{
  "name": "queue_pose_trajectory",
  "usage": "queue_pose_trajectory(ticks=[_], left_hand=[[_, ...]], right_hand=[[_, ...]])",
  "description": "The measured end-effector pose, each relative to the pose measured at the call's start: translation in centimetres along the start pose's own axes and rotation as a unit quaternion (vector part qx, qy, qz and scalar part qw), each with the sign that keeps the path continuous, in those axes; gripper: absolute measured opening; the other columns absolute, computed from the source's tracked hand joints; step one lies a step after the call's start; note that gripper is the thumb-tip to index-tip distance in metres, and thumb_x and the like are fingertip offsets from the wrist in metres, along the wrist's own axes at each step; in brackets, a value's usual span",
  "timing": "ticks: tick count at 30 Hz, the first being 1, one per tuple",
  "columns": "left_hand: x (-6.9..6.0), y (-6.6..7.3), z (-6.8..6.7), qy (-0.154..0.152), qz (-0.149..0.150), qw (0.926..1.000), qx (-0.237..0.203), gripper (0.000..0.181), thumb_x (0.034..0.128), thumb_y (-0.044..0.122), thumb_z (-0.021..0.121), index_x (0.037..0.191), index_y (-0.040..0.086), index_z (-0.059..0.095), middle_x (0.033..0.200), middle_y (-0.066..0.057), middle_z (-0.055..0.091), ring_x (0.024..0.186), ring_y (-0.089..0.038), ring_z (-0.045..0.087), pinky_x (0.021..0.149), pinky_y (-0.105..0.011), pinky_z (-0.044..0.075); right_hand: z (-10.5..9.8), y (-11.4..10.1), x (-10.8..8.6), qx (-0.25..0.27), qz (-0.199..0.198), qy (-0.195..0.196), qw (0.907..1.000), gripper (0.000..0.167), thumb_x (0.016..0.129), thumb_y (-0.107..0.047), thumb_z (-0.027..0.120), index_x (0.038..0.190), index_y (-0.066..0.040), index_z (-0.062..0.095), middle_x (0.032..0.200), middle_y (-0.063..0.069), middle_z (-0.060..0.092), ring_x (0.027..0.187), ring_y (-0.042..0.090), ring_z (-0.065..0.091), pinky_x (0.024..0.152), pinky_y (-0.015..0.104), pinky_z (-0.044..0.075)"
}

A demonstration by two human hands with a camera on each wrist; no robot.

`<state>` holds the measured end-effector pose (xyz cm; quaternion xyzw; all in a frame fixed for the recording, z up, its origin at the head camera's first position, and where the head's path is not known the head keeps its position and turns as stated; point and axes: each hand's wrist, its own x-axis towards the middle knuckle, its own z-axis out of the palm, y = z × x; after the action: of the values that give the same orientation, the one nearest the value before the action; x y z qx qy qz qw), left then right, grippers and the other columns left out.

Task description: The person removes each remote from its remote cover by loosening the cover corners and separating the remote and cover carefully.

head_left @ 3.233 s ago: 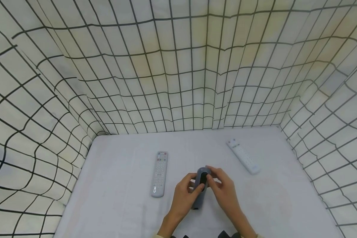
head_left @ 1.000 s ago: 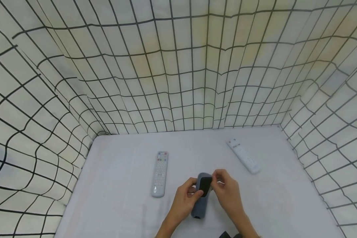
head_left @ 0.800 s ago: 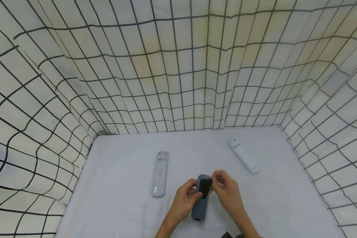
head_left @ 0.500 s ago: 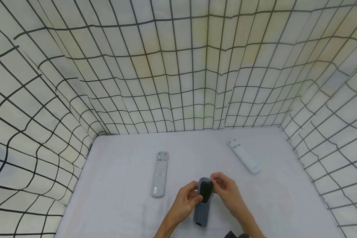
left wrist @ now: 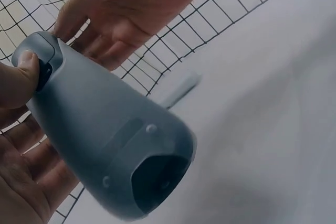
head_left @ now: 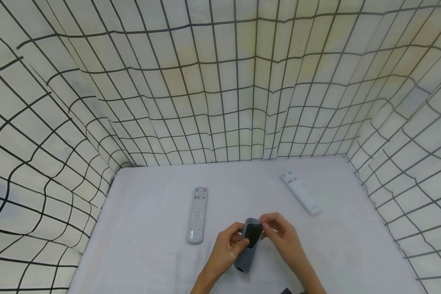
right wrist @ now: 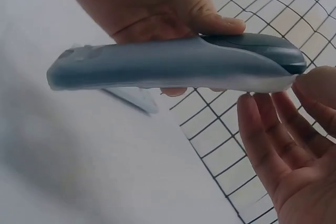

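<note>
In the head view, a blue-grey remote control cover (head_left: 245, 259) surrounds a glossy black remote control (head_left: 254, 235), exposed at the far end. My left hand (head_left: 225, 247) grips it from the left, thumb on the black face and fingers beneath. At its upper right corner, my right hand (head_left: 284, 239) pinches the cover's edge between thumb and fingers. The left wrist view shows the cover's near end, with a dark opening (left wrist: 160, 179) and small round bumps. Seen side-on in the right wrist view, the remote control (right wrist: 262, 48) lies within the cover's rim (right wrist: 142, 66).
A light grey remote control (head_left: 197, 215) with several buttons lies left of the hands. A white one (head_left: 301, 193) lies slantwise at the back right. All rest on a white-covered table (head_left: 143, 228), enclosed by cloth walls with a black grid (head_left: 220, 81).
More of the black face shows than 3.2 seconds ago. My right hand has shifted from the cover's top to its right corner. The held remote control has tilted slightly in the last half second.
</note>
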<state>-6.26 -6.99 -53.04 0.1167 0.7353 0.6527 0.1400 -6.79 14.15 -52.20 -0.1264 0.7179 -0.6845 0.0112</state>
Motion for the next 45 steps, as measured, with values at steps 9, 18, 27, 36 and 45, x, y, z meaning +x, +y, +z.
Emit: queue_pose_trajectory(ticks=[9,18,27,36,45], left_hand=[[0.1,0.9,-0.4,0.015,0.016,0.9972,0.071,0.03,0.1006,0.028,0.069,0.128,0.015,0.068,0.106,-0.009,0.076,0.082,-0.007,0.064,0.073,-0.02,0.054],[0.2,1.3,-0.4,0.055,0.055,0.9813,0.176,0.031,0.1054,0.034,0.06,0.131,0.017,0.067,0.125,0.0,0.074,0.11,-0.016,0.069,0.095,-0.036,0.056],[0.1,1.5,-0.1,0.077,0.073,0.9557,0.274,0.028,0.0991,0.019,0.068,0.126,0.013,0.069,0.12,0.0,0.075,0.109,-0.016,0.071,0.095,-0.04,0.058],[0.1,1.2,0.3,0.085,0.091,0.9426,0.31,0.025,0.0986,0.018,0.069,0.124,0.014,0.07,0.111,0.004,0.075,0.1,-0.011,0.071,0.087,-0.033,0.059],[0.1,1.4,0.2,0.078,0.11,0.9418,0.308,0.025,0.0974,0.017,0.069,0.122,0.014,0.071,0.109,0.004,0.075,0.096,-0.01,0.069,0.085,-0.032,0.058]], right_hand=[[-0.6,-1.1,1.0,-0.177,-0.123,0.003,0.9765,0.027,0.096,-0.001,0.072,0.118,-0.016,0.066,0.113,-0.001,0.07,0.104,0.008,0.068,0.086,0.026,0.062],[-1.2,-2.0,1.7,-0.248,-0.145,-0.022,0.9576,0.027,0.089,0.001,0.079,0.108,-0.016,0.071,0.104,-0.005,0.075,0.095,0.012,0.073,0.079,0.027,0.064],[-1.0,-2.2,1.3,-0.317,-0.15,-0.035,0.936,0.029,0.084,0.009,0.08,0.102,-0.012,0.07,0.1,-0.004,0.075,0.092,0.012,0.074,0.079,0.022,0.062],[-0.6,-1.7,0.9,-0.347,-0.128,-0.003,0.9292,0.031,0.083,0.009,0.081,0.1,-0.014,0.071,0.096,-0.006,0.075,0.087,0.008,0.074,0.078,0.021,0.061],[-1.2,-1.1,1.2,-0.303,-0.111,-0.004,0.9464,0.032,0.082,0.012,0.077,0.1,-0.014,0.069,0.094,-0.005,0.074,0.085,0.004,0.071,0.076,0.021,0.061]])
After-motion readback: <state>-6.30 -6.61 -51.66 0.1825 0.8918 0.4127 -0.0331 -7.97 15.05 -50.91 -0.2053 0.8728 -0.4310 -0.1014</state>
